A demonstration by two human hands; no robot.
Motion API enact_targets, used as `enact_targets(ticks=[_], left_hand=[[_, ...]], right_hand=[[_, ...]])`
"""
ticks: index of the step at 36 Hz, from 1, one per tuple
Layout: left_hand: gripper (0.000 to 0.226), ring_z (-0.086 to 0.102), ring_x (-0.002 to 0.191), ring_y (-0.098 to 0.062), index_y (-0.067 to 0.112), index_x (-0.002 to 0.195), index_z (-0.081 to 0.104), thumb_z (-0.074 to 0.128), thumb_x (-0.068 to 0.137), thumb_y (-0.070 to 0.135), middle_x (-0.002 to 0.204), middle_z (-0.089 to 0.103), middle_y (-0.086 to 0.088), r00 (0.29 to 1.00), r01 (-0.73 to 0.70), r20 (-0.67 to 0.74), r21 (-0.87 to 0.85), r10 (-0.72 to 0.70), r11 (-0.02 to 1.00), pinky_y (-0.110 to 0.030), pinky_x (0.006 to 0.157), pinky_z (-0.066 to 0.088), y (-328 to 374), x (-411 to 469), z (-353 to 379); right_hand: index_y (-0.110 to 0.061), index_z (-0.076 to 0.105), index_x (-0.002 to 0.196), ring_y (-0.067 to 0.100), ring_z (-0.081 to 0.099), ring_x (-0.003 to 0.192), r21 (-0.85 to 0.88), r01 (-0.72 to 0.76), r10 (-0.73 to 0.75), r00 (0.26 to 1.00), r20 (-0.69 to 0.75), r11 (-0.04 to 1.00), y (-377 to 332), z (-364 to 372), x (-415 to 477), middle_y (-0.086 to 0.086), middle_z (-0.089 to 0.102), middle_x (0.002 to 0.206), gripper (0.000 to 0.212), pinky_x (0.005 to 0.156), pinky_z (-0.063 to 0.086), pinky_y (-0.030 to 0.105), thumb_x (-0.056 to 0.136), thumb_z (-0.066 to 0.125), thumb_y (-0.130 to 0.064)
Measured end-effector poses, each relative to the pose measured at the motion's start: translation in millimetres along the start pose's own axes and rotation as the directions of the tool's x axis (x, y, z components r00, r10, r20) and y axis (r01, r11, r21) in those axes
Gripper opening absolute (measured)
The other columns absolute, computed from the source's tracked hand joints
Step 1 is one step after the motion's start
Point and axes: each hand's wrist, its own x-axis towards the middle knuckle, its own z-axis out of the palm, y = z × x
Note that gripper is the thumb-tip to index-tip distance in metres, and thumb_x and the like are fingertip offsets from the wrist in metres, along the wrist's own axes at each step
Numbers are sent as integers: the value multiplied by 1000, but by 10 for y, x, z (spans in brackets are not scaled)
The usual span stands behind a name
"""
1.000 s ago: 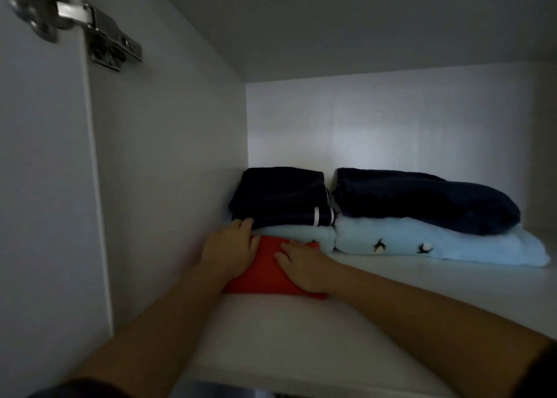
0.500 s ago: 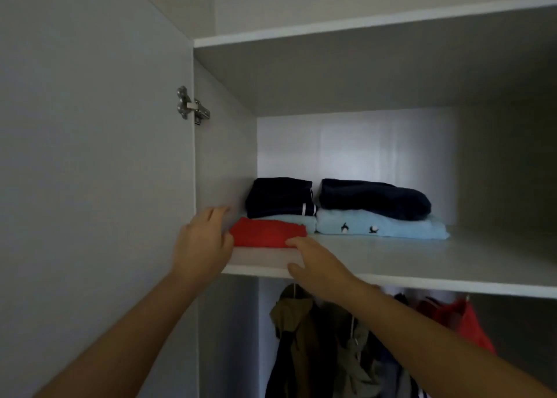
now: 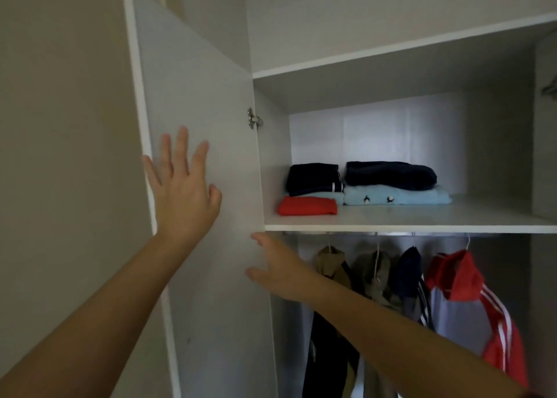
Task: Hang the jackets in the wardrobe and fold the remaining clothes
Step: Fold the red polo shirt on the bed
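A folded red garment (image 3: pixel 306 206) lies at the left front of the white wardrobe shelf (image 3: pixel 422 224). Behind it sit two stacks: a dark folded piece (image 3: pixel 313 177) on pale blue cloth, and a dark navy piece (image 3: pixel 390 174) on a light blue garment with small bird marks (image 3: pixel 394 199). Below the shelf hang several jackets: olive ones (image 3: pixel 373 274), a navy one (image 3: pixel 408 262) and a red, grey and white striped one (image 3: pixel 464 307). My left hand (image 3: pixel 184 189) is raised with fingers spread before the open door (image 3: pixel 205 126). My right hand (image 3: pixel 278 269) is open below the shelf edge, holding nothing.
The wardrobe's left door stands open toward me, with a metal hinge (image 3: pixel 253 118) at its inner edge. A beige wall (image 3: pixel 60 156) is at the left. The shelf's right half is bare. A second hinge shows at the far right (image 3: pixel 550 88).
Both hands let go of the red garment and drew back out of the shelf. The view pulled away from the wardrobe. My left hand rose to the door; my right dropped below the shelf.
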Motion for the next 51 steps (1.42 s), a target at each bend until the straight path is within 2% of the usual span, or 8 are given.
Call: enact_targets(ticks=[5,8,13,23,29,33,37,51], left_hand=[[89,13,144,-37,8,152,5,60,83,11,159,0,-17,963,260,142,-292,-227,921,-48,115,19,-500,29,-118],[78,42,129,-35,7,151,4,53,91,9,150,33,-15,894,411,383,-494,-233,766,-39,103,35,-716,12,-81],[51,53,115,-30,5,138,32,55,92,9,129,52,-12,901,351,422,-569,-102,744,-29,89,38,-924,18,-48],[76,63,84,-26,17,151,6,54,92,23,109,62,-13,916,184,392,-608,90,772,-39,76,52,-376,-69,-56],[100,33,136,-18,15,147,-25,58,91,18,160,-10,-4,912,45,310,-727,269,685,-12,99,34,605,-19,118],[97,-16,145,-29,6,137,-31,54,90,9,154,-26,-16,915,-53,257,-687,310,725,-33,120,-1,1380,72,399],[93,-16,142,-43,-8,139,-26,50,94,23,151,-23,-30,927,-134,248,-477,280,869,-43,119,-3,2108,187,802],[80,2,140,-53,-9,143,-17,37,99,30,152,-7,-34,966,-135,201,-154,165,979,-54,116,12,3385,495,2253]], right_hand=[[-29,6,152,16,23,142,56,-28,27,1000,16,998,-458,541,154,-4,17,157,93,111,24,29,83,64,-50],[-28,-1,152,16,15,146,84,-66,67,998,-1,994,-712,864,341,-5,9,160,102,117,22,38,80,67,-50],[-28,-11,151,24,19,145,129,-213,227,968,-105,968,-950,1283,542,2,5,160,105,113,29,44,82,66,-44],[-29,-10,152,21,58,108,115,-207,232,931,-281,972,-645,1056,106,5,46,140,93,87,52,32,88,57,-21],[-20,34,142,15,63,101,97,-200,221,920,-324,975,-124,310,-402,1,64,115,56,83,54,27,90,53,-12],[-15,52,124,4,61,91,125,-267,294,888,-353,956,301,-224,-631,-6,62,108,32,72,48,7,92,52,-10],[-9,57,114,19,62,98,98,-400,406,833,-375,911,797,-725,-664,8,65,111,22,87,52,32,93,56,-14],[-11,50,73,13,55,72,222,-469,519,780,-350,855,2620,-1416,-231,3,59,78,26,63,43,16,94,56,-26]])
